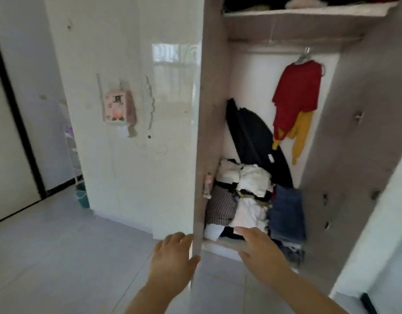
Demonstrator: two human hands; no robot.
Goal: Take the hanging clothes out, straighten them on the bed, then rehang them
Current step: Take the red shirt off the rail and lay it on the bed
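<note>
Reaching forward from the bottom of the view, 2 bare forearms stretch toward the open wardrobe [354, 155]. The left hand [172, 257] grasps the front edge of the wardrobe's left panel [199, 155], fingers on the glossy white side, thumb on the other. The right hand [261, 252] is released, palm down, fingers straight, just before the pile of clothes [247, 200]. High on the rail, 1 hanger [305, 56] carries a red shirt [297, 94], with a yellow garment [302, 134] showing below it.
</note>
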